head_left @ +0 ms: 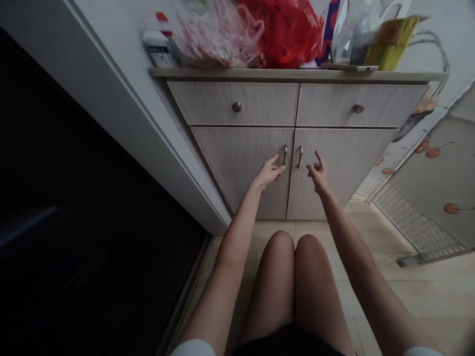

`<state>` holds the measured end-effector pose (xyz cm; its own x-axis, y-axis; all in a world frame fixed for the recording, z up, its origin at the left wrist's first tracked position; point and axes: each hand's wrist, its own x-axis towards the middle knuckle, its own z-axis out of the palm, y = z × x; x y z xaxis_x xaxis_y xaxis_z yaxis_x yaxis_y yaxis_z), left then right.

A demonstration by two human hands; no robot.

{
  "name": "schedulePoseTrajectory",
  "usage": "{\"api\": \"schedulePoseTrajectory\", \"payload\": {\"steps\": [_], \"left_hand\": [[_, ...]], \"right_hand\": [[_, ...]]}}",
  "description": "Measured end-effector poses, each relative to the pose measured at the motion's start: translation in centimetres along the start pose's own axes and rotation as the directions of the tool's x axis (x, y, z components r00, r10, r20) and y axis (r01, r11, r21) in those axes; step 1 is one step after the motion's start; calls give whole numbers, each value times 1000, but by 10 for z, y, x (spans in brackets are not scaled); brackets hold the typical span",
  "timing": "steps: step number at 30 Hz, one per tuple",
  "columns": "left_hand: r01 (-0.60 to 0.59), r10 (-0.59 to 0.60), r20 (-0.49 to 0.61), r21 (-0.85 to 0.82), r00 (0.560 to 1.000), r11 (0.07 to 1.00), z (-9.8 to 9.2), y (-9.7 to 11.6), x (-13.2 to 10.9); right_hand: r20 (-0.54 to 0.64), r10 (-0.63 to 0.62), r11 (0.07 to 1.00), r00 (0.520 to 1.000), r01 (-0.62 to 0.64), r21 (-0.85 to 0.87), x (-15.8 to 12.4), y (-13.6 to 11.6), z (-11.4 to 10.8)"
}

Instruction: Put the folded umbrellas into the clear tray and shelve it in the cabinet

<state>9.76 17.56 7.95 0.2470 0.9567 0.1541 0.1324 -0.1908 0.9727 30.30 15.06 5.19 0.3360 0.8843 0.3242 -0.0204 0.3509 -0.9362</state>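
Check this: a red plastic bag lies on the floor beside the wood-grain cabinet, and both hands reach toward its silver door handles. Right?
No: the red plastic bag sits atop the wood-grain cabinet, as the head view shows. The left hand and right hand reach toward the silver door handles.

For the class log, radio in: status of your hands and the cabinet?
Left hand open at left door handle, grip not closed. Right hand open, just off right door handle. Both cabinet doors shut.

Dim light, warped wide-angle edges
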Motion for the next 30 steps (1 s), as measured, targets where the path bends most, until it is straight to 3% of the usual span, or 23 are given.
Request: {"api": "schedulePoseTrajectory", "payload": {"steps": [3,6,11,16,20,23,26,30], "left_hand": [[0,44,142,-298,989,955,-11,3,-31],[-53,92,62,-467,994,883,-7,0,-53],[-112,68,-104,-504,992,856,14,-16,-65],[-136,69,-146,-523,987,841,20,-27,-64],[-119,82,-95,-504,992,855,20,-29,-45],[-115,83,-101,-382,991,917,30,-29,-12],[-130,85,-278,-144,957,981,47,-29,27],[-91,131,-466,107,875,990,61,-33,62]], "right_hand": [[219,29,951,975,-95,294,-24,-25,-17],[340,16,894,940,-166,417,-42,-38,-26],[399,22,867,917,-216,449,-52,-33,-28],[442,2,850,897,-235,472,-53,-27,-31],[375,49,913,926,-193,359,-37,-19,-27],[151,85,990,985,-101,103,-10,-3,-9],[-6,-24,984,1000,23,-176,21,19,14],[83,-124,965,989,139,-223,50,43,36]]}}
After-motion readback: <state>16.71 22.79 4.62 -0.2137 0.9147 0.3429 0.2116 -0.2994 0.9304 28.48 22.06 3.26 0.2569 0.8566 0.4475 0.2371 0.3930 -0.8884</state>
